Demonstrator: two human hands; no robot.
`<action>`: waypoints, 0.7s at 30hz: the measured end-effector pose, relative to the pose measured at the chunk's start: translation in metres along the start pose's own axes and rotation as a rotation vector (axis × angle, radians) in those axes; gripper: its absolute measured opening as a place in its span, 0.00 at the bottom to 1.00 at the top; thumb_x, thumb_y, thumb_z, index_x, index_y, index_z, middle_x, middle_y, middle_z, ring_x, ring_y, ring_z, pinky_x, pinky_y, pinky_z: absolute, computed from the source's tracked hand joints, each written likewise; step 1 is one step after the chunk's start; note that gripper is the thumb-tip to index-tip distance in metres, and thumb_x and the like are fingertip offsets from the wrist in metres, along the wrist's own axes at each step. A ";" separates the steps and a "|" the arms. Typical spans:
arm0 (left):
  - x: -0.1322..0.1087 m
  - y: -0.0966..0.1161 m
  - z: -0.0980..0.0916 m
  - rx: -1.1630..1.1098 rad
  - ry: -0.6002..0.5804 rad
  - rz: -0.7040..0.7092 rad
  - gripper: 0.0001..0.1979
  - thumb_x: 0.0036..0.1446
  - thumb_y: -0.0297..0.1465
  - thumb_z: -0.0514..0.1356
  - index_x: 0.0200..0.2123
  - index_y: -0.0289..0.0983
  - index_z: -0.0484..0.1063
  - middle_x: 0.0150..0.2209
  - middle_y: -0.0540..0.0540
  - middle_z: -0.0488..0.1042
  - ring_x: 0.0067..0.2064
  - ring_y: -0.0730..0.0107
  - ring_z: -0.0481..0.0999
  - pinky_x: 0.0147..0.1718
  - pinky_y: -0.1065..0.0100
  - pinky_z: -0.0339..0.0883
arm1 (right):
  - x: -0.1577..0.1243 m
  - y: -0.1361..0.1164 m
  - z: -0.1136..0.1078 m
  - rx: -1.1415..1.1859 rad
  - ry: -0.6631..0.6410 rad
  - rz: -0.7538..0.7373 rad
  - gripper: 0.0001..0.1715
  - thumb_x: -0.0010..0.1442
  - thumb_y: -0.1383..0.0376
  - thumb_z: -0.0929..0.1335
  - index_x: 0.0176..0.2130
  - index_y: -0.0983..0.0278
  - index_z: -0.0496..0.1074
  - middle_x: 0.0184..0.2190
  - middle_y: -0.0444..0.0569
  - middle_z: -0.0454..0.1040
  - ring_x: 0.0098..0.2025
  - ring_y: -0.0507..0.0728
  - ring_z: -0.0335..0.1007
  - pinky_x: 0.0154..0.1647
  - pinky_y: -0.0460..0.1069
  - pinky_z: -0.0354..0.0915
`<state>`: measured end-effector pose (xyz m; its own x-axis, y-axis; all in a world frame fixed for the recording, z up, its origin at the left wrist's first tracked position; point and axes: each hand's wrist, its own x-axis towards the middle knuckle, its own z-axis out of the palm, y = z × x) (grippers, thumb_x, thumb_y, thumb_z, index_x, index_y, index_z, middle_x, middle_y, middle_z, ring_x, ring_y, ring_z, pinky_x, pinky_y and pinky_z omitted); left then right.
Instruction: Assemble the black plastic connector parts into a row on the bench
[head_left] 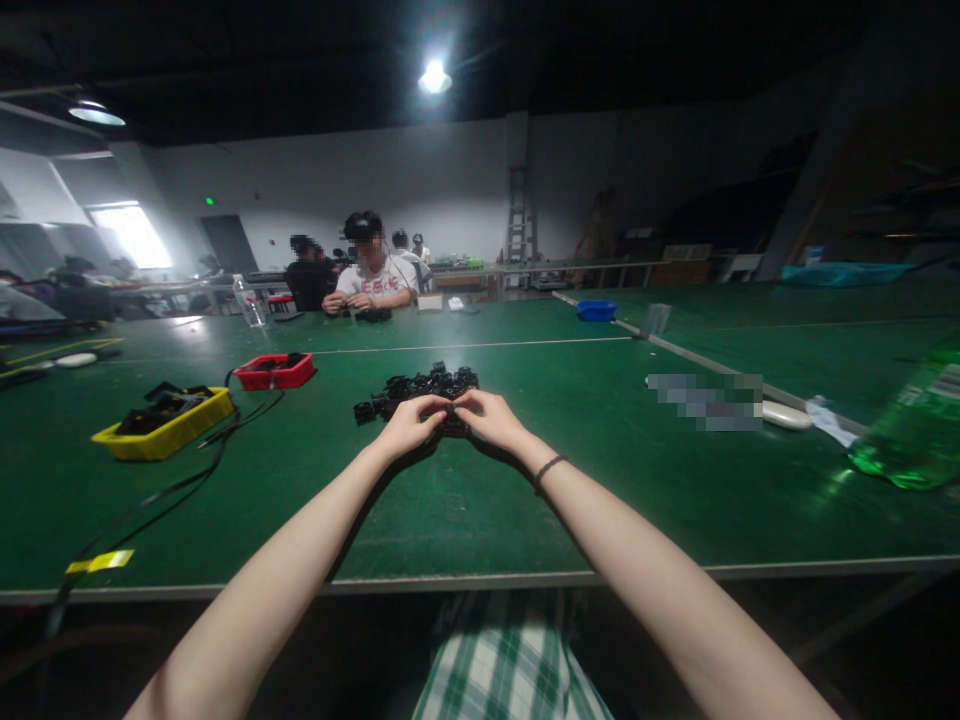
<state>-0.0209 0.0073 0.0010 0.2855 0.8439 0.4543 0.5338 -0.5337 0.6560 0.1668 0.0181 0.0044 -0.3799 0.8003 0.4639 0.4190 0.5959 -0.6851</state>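
Lying at left: a yellow tray (161, 425) and a red tray (274, 372). Pinching a small black part (452, 425) with the left hand (409, 425), just in front of the black pile (420, 385) on the green table (525, 500); gripping the same part with the right hand (491, 418).

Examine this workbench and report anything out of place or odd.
A heap of small black parts lies loose on the green table, outside the yellow tray and red tray; a black cable straggles over the front edge.
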 end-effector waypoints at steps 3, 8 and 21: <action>0.000 -0.001 0.000 -0.004 -0.006 0.003 0.14 0.54 0.33 0.58 0.42 0.35 0.75 0.43 0.42 0.79 0.44 0.60 0.78 0.49 0.58 0.70 | 0.000 0.000 0.000 0.000 0.004 0.011 0.08 0.58 0.68 0.67 0.39 0.67 0.75 0.37 0.50 0.78 0.38 0.54 0.72 0.42 0.49 0.66; 0.001 -0.003 0.000 0.010 -0.008 0.009 0.14 0.54 0.32 0.58 0.43 0.35 0.76 0.43 0.42 0.79 0.44 0.60 0.78 0.49 0.59 0.70 | 0.000 0.001 0.000 0.002 0.006 0.011 0.08 0.58 0.68 0.67 0.38 0.66 0.75 0.36 0.50 0.78 0.38 0.54 0.72 0.42 0.49 0.66; 0.000 -0.002 0.000 0.004 -0.003 0.022 0.13 0.55 0.31 0.58 0.43 0.35 0.76 0.43 0.43 0.79 0.44 0.61 0.78 0.49 0.59 0.70 | 0.000 0.000 0.000 -0.004 0.005 0.017 0.07 0.57 0.68 0.67 0.38 0.67 0.75 0.36 0.50 0.77 0.38 0.54 0.72 0.42 0.49 0.65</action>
<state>-0.0218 0.0087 -0.0003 0.2991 0.8323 0.4667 0.5303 -0.5516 0.6438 0.1666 0.0176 0.0045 -0.3689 0.8105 0.4550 0.4289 0.5827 -0.6903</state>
